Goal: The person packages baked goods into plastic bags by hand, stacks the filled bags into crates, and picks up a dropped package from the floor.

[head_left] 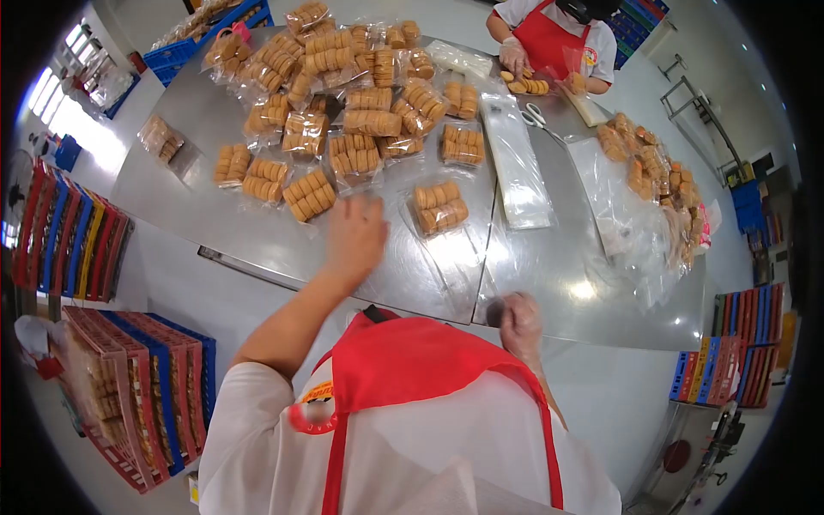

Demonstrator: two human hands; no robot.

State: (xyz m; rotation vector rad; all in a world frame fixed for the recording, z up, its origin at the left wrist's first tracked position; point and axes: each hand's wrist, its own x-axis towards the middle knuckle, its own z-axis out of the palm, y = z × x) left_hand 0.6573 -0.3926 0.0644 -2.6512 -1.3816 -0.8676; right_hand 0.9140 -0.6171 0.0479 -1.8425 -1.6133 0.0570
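My left hand (pixel 357 240), slightly blurred, is over the steel table with its fingers apart, next to a clear bag of round biscuits (pixel 310 196). I see nothing held in it. My right hand (pixel 520 323), in a clear glove, is closed at the table's front edge. A small dark round thing (pixel 495 312) shows beside its fingers; whether the hand grips it I cannot tell. Between my hands lies a flat clear plastic bag (pixel 455 262), with another bag of biscuits (pixel 440 208) just behind it.
A heap of bagged biscuits (pixel 369 99) covers the far left of the steel table (pixel 395 283). Right of it are a stack of clear bags (pixel 518 163), scissors (pixel 536 116) and more bagged biscuits (pixel 657 172). A co-worker (pixel 549 39) handles biscuits opposite. Stacked crates (pixel 142 378) stand left.
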